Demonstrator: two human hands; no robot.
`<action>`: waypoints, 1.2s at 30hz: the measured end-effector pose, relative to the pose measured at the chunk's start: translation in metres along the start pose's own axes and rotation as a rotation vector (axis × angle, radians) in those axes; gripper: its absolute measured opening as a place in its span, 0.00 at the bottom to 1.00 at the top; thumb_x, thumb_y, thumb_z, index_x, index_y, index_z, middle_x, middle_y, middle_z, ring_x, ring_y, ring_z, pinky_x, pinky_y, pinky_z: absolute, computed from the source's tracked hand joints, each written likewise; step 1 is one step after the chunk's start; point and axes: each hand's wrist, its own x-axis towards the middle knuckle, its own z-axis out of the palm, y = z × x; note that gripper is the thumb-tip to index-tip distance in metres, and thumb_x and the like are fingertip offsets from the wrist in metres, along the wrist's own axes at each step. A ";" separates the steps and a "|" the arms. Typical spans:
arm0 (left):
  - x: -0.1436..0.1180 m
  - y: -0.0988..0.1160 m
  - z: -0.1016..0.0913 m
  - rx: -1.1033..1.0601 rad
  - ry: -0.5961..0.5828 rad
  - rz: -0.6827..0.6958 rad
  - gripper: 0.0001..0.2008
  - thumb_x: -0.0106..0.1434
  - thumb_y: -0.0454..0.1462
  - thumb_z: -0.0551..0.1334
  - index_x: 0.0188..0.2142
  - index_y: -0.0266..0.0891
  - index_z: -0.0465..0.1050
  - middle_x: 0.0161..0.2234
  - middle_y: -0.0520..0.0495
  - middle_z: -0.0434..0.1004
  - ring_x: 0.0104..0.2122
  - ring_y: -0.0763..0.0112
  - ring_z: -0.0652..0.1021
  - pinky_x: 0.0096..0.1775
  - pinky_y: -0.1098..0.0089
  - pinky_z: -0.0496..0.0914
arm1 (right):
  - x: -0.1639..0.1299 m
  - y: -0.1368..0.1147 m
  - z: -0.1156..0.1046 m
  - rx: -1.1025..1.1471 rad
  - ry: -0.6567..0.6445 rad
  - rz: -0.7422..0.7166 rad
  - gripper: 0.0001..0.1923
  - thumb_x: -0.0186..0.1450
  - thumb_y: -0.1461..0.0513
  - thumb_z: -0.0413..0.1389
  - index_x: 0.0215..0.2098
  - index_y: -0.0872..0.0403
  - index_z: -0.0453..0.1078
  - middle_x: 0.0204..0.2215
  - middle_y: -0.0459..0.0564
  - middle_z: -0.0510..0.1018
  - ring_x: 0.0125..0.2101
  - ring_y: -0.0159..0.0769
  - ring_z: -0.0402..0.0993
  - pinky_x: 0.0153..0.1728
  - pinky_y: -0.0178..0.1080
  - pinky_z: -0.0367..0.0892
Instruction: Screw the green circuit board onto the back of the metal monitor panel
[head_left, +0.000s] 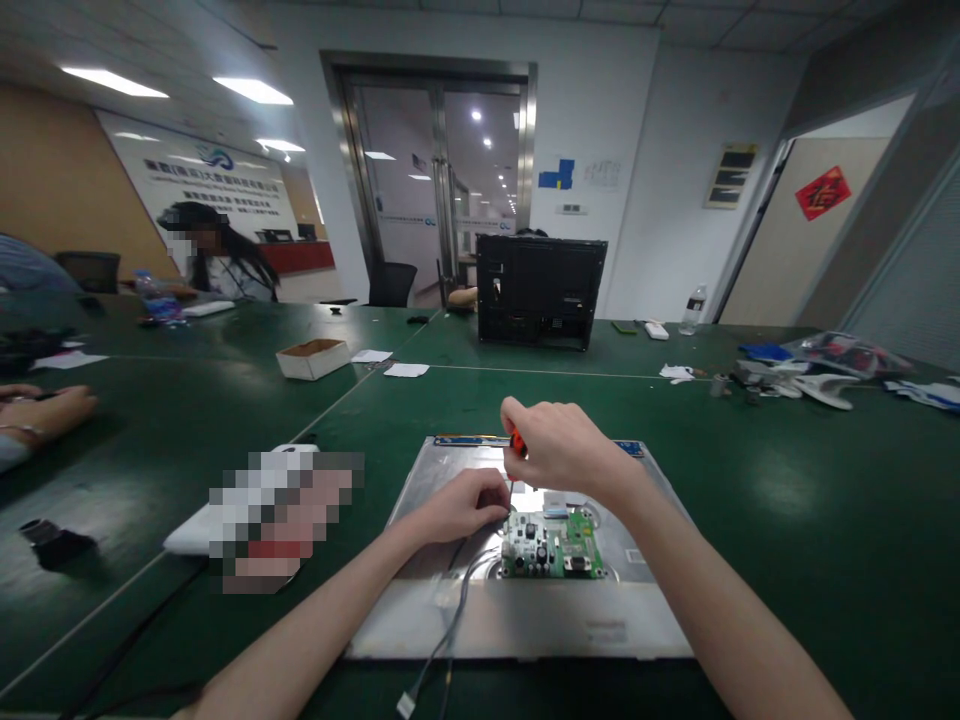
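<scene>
We are looking down at the centre-bottom of the frame, where a flat silver metal display panel (525,610) lies back-up on the dark green table (787,520). On it, just right of centre, sits a small green circuit board (553,545). Our right hand (559,445) is closed in a fist round the orange-handled screwdriver (516,443), its thin shaft pointing straight down towards the board's upper left corner. Our left hand (465,505) lies just beside that corner, fingers curled and pinching near the tip; whether they hold a screw, we cannot tell. Grey wires (450,620) trail from the board to the lower edge.

The risks, as we judge them: the tip could skid off the screw and gouge the board or jab the left fingertips, so close are they. A loose screw could roll under the wires. At the upper centre stands a black monitor shell (541,290); another person's hand (49,405) rests at the far left.
</scene>
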 end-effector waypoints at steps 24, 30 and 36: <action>-0.003 0.004 0.002 0.159 0.036 0.059 0.03 0.58 0.32 0.60 0.28 0.37 0.67 0.26 0.52 0.69 0.28 0.71 0.69 0.31 0.72 0.62 | 0.002 -0.002 0.003 -0.021 0.022 -0.002 0.09 0.64 0.56 0.51 0.39 0.52 0.65 0.28 0.48 0.78 0.28 0.37 0.74 0.22 0.36 0.46; -0.002 0.002 0.002 0.165 0.018 0.046 0.03 0.59 0.34 0.60 0.29 0.37 0.68 0.28 0.51 0.71 0.29 0.70 0.70 0.31 0.72 0.63 | 0.002 -0.001 0.003 -0.037 0.013 0.016 0.16 0.66 0.48 0.48 0.39 0.51 0.64 0.29 0.50 0.78 0.29 0.39 0.74 0.23 0.36 0.49; -0.001 0.003 0.002 0.161 0.020 0.050 0.03 0.59 0.34 0.60 0.29 0.38 0.68 0.28 0.51 0.71 0.30 0.69 0.71 0.32 0.71 0.63 | 0.002 -0.002 0.001 -0.017 -0.005 0.024 0.08 0.64 0.57 0.51 0.40 0.51 0.63 0.29 0.47 0.78 0.28 0.37 0.73 0.22 0.36 0.47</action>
